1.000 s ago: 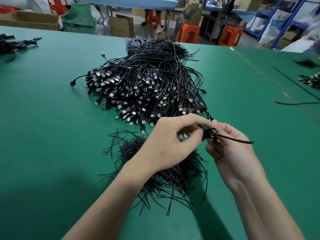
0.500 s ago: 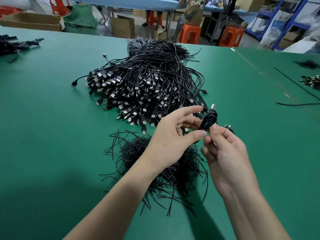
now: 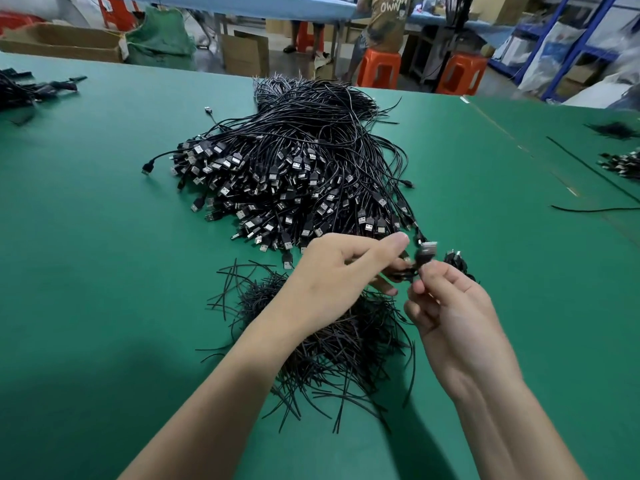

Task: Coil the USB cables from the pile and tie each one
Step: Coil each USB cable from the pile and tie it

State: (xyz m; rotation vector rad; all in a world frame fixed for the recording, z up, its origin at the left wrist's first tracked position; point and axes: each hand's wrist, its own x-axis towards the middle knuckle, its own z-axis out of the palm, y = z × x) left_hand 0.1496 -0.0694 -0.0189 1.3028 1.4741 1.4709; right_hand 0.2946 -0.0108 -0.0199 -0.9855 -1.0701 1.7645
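Note:
A big pile of black USB cables lies on the green table, plugs fanned toward me. Nearer me sits a heap of thin black twist ties. In front of the pile's near right corner, both hands hold a small coiled black cable with its silver plug pointing up. My right hand pinches the coil from below with thumb and forefinger. My left hand grips its left side, index finger stretched over the top. A second small dark coil lies just behind my right hand.
More black cable bundles lie at the table's far left and far right, with loose single cables on the right. Beyond the table are orange stools, cardboard boxes and a standing person.
A second ago a tie end stuck out to the right of the bundle; it is now wound in. The coil was lifted slightly and turned, plug upward, between both hands.

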